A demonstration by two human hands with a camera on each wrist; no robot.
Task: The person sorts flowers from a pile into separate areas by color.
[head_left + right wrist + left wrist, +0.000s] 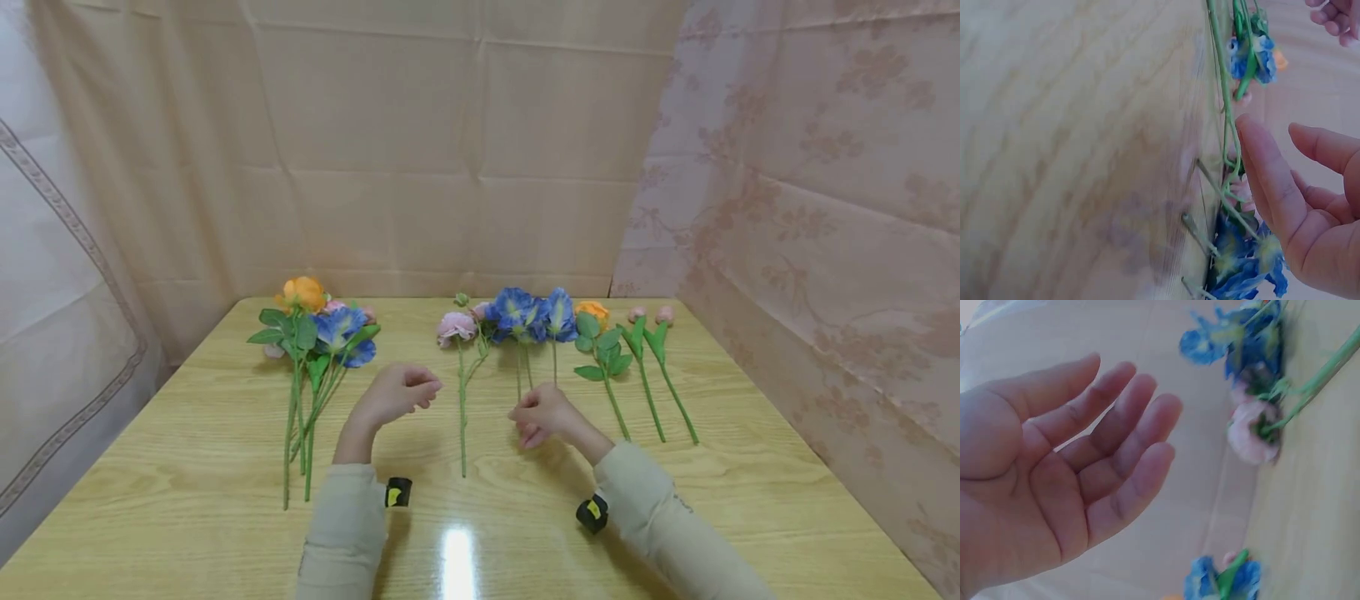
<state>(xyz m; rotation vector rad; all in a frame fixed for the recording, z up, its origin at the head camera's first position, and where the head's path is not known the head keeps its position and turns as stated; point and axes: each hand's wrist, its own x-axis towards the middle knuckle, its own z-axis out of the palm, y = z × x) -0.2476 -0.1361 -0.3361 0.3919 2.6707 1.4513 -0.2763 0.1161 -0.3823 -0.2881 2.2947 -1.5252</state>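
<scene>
My left hand hovers with loosely bent fingers between a bundle of flowers and a long-stemmed pink flower. Its palm shows bare in the left wrist view, where the hand touches nothing. Several blue flowers lie with their stems toward me, right of the pink one. Over the lower ends of those stems is my right hand, fingers relaxed. In the right wrist view its thumb and fingers stand apart, and the blue flower stems lie beyond, not gripped.
At the left lies the bundle with an orange flower, a blue flower and green stems. Toward the right are another orange flower with leaves and two pink tulips. Beige cloth hangs behind the wooden table.
</scene>
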